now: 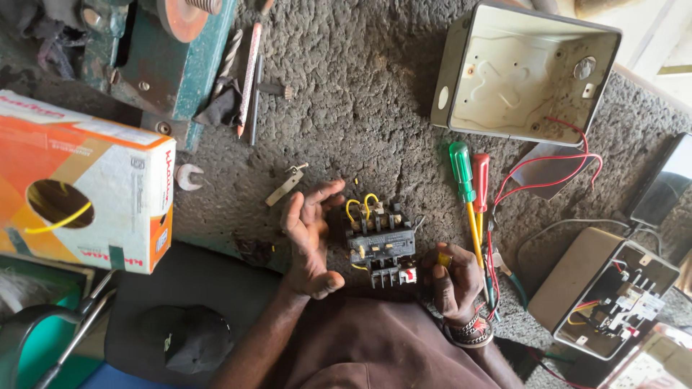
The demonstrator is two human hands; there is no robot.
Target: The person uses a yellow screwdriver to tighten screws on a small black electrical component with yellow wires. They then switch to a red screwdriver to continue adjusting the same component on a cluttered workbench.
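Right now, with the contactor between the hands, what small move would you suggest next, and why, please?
Probably close the left hand onto the black contactor to steady it: that hand is open beside it, while the right hand already grips a yellow-handled tool at its lower corner.

surface: rough grey bench top [375,94] | light: bright daylight, upper right | left: green metal vise base [180,79]

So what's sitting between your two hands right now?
In the head view, a grey electrical contactor block with short yellow wire loops sits between the open left hand and the right hand.
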